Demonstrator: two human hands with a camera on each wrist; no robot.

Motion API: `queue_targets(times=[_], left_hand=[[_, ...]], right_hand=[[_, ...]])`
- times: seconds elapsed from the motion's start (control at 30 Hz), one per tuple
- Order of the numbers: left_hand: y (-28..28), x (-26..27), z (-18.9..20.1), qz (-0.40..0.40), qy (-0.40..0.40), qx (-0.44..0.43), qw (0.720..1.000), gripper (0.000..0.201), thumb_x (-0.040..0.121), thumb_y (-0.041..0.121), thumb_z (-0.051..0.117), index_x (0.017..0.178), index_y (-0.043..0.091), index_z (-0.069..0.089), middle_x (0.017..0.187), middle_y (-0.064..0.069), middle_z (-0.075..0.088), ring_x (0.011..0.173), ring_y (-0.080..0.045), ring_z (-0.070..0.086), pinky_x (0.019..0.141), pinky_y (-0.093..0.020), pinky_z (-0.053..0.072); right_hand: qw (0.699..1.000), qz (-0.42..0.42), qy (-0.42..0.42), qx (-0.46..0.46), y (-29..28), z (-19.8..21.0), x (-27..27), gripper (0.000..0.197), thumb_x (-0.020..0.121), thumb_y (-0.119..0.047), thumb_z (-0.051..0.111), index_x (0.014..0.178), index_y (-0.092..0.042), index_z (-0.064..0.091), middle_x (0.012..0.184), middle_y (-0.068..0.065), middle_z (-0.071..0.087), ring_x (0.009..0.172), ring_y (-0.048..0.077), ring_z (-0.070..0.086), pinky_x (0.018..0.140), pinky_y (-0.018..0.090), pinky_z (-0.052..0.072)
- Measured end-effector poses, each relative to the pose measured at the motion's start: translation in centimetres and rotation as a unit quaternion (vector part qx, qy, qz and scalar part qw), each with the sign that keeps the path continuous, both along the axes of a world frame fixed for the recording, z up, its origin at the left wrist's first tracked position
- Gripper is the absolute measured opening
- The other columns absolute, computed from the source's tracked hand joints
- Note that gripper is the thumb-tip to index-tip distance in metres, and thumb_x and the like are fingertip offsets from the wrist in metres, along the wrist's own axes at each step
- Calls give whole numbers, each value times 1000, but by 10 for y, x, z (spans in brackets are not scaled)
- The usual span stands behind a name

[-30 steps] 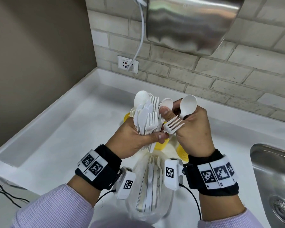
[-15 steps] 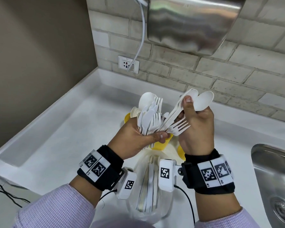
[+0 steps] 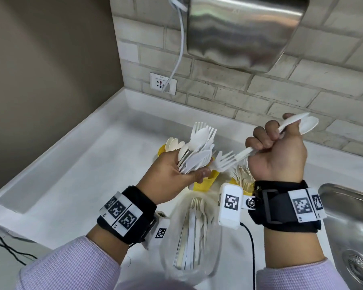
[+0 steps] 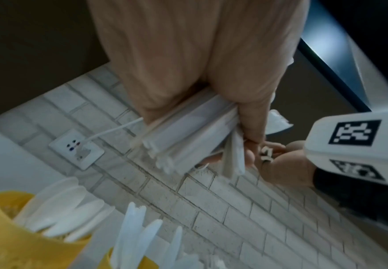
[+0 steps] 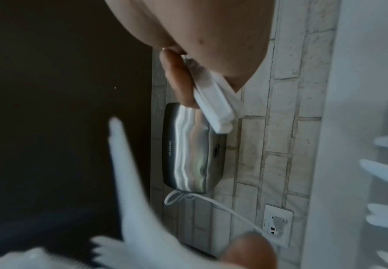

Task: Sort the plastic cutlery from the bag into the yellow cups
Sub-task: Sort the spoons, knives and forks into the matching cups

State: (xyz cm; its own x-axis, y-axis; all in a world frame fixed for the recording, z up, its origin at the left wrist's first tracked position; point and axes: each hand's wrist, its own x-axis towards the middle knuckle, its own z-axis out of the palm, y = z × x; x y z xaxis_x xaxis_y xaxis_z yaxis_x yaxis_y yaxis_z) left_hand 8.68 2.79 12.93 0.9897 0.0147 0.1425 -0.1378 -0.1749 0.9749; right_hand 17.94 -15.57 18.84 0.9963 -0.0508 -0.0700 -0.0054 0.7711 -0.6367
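Observation:
My left hand (image 3: 176, 172) grips a fanned bundle of white plastic forks, spoons and knives (image 3: 197, 147) above the yellow cups; its handles (image 4: 188, 134) show in the left wrist view. To the right and apart from it, my right hand (image 3: 275, 149) is fisted around a fork (image 3: 224, 162) and two spoons (image 3: 306, 124), whose handles (image 5: 213, 103) cross my palm. One yellow cup (image 3: 161, 150) holds spoons, a second (image 3: 205, 182) stands under the bundle, and a third (image 3: 240, 186) is mostly hidden. The clear bag (image 3: 191, 237) with more cutlery lies near me.
A steel sink (image 3: 354, 227) sits at the right of the white counter (image 3: 82, 174). A metal hand dryer (image 3: 245, 32) hangs on the brick wall, its cord running to an outlet (image 3: 162, 83). Black cables (image 3: 6, 245) trail off the counter's left edge.
My right hand has drawn a fork and spoons out of the bundle and moved right and up, away from the left hand. The left hand keeps its grip on the bundle.

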Motion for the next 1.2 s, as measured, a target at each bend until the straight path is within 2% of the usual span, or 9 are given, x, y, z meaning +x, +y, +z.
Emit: queue_targets(times=[0.2,0.3,0.37,0.43,0.5,0.67,0.83,0.93,1.2], left_hand=[[4,5,-6,75,-70,178,979,11,94,37,67,104,32,65,78,9,68,69,-18,66,70,-42,57],[4,4,-5,100,-101,219,965,18,92,44,60,104,31,62,78,9,65,70,-22,64,70,-39,55],[4,4,-5,113,-116,232,959,8,93,36,64,97,35,56,75,10,62,69,-21,59,66,-33,51],[4,4,-4,126,-125,251,952,22,93,27,67,94,41,51,73,13,57,69,-17,51,64,-28,42],[4,5,-5,131,-123,249,952,17,93,25,68,99,36,57,77,14,58,70,-15,50,63,-28,43],[4,4,-5,165,-139,282,935,21,88,20,69,108,22,64,85,6,67,76,-26,56,64,-39,52],[6,6,-4,214,-155,310,913,24,84,22,66,108,22,66,90,7,69,76,-22,60,60,-31,48],[7,6,-4,219,-151,315,911,28,82,24,63,110,23,67,94,7,70,79,-23,62,61,-33,51],[5,6,-3,211,-149,331,907,35,82,38,50,111,24,67,95,8,71,78,-19,62,61,-30,50]], right_hand=[[993,99,-5,60,-16,-1,-9,44,92,-65,48,81,-23,53,54,-9,23,40,8,17,36,18,19],[995,102,-10,5,-13,4,-15,31,97,-49,52,77,-25,50,51,-8,17,39,8,13,34,18,18],[995,86,-33,-47,-9,8,-20,27,101,-35,51,76,-24,49,50,-8,15,40,9,13,36,19,21],[990,72,-64,-101,-4,12,-26,31,105,-31,49,75,-22,48,52,-6,14,41,11,16,40,20,24],[979,64,-104,-166,0,14,-33,35,107,-33,47,74,-22,42,55,-2,15,43,13,19,42,20,25],[928,53,-202,-309,5,18,-49,34,100,-35,62,79,-9,51,55,-1,23,44,17,18,41,22,20],[824,27,-277,-493,12,21,-62,30,84,-39,80,96,-14,67,56,15,34,50,22,30,48,26,32],[809,19,-278,-518,15,19,-62,24,83,-30,83,97,-19,68,56,16,35,53,31,33,49,33,32],[807,29,-303,-506,16,12,-56,11,88,-18,81,94,-17,71,51,-12,34,49,9,28,50,21,31]])
